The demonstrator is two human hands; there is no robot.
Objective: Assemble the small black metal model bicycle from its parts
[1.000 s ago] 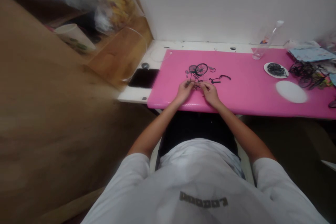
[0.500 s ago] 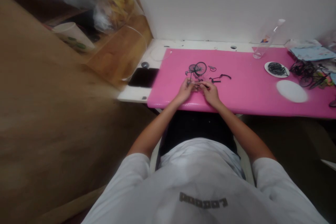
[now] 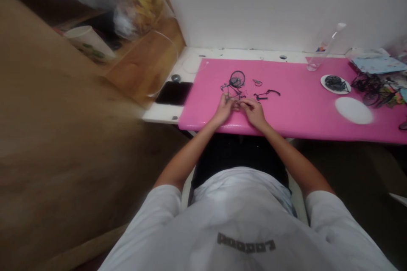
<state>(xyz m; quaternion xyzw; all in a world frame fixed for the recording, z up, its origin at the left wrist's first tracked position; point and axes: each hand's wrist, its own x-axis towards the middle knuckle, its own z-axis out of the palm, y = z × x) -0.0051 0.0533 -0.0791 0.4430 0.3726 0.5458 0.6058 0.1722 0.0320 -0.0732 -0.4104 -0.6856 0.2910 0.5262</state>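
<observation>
A dark miniature bicycle frame (image 3: 234, 90) stands up from my left hand (image 3: 224, 108), whose fingers are closed around its near end. Beyond it, a black spoked wheel (image 3: 237, 79) shows at the frame's far end. My right hand (image 3: 253, 112) is pinched close against the left one, over the pink table. Whatever sits between its fingertips is too small to make out. Just past the right hand lie thin black parts (image 3: 261, 97) and a curved black piece (image 3: 274, 92). A small ring-shaped part (image 3: 257, 83) rests farther back.
On the pink table cover (image 3: 295, 110), a white plate of black parts (image 3: 337, 84) and a white disc (image 3: 354, 110) lie to the right, beside piled miniature bicycles (image 3: 370, 89). A clear bottle (image 3: 324, 48) stands behind. A dark flat device (image 3: 174, 93) lies at left.
The miniature bicycle has turned in my left hand. Its wheels, which showed as two offset circles, now overlap and sit slightly farther left. Both hands stay nearly in place.
</observation>
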